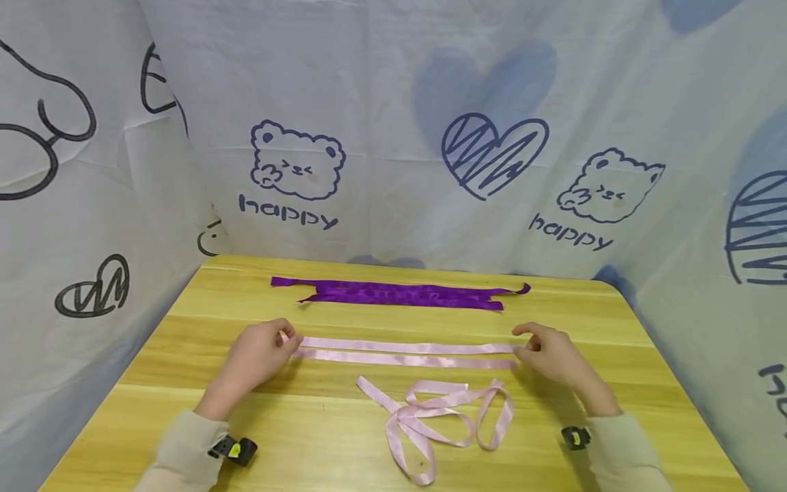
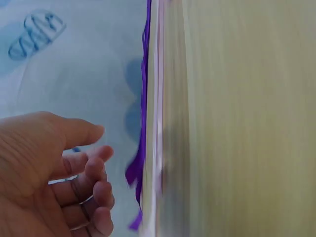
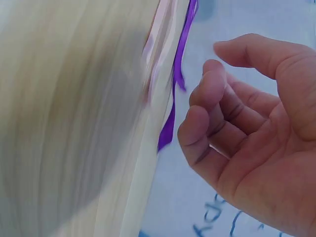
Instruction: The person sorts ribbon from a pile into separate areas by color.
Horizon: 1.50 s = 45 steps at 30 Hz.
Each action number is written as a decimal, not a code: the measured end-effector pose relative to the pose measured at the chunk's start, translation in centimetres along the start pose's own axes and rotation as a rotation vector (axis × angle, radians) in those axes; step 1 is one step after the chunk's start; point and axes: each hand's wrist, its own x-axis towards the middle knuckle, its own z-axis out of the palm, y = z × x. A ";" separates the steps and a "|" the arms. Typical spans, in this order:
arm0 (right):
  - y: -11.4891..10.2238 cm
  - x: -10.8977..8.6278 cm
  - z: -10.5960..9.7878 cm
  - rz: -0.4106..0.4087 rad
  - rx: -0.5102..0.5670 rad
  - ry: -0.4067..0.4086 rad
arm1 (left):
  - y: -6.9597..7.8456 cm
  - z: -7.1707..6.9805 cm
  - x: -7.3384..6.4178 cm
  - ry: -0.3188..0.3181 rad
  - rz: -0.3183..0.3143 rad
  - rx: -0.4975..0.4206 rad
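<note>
Two strips of pink satin ribbon [image 1: 406, 353] lie side by side across the middle of the table. My left hand [image 1: 263, 348] hovers at their left ends; the left wrist view shows its fingers loosely bent, holding nothing. Over the right ends is my right hand [image 1: 550, 352], thumb and fingers apart in the right wrist view, with no ribbon between them. Behind the pink strips, purple ribbons [image 1: 399, 294] are laid out lengthwise, their ends uneven. Nearer me, a longer pink ribbon [image 1: 424, 413] lies in loose loops.
The yellow wood-grain table [image 1: 307, 430] stands against a white cloth [image 1: 387, 137] printed with hearts and bear faces, which also hangs along both sides. A small black device [image 1: 236, 449] sits at the left cuff, another device [image 1: 576, 438] at the right.
</note>
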 end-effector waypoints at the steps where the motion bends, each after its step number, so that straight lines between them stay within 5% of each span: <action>1: -0.4 0.0 0.2 -0.022 0.004 -0.007 | 0.6 0.2 0.1 -0.005 0.027 -0.008; 11: -4.0 0.0 3.2 -0.178 0.058 -0.075 | 5.3 2.7 0.3 -0.156 0.331 -0.063; 20: -6.5 0.3 6.3 -0.306 0.096 -0.180 | 7.8 6.3 -0.3 -0.129 0.566 0.032; 27: -8.2 -0.1 8.1 -0.424 0.081 -0.260 | 9.8 7.6 -1.0 -0.190 0.567 0.057; 35: -9.5 -0.5 9.1 -0.435 0.082 -0.361 | 10.7 8.6 -1.5 -0.200 0.631 0.033; 45: -10.4 -0.9 9.9 -0.473 0.087 -0.355 | 11.6 8.3 -1.9 -0.245 0.651 -0.028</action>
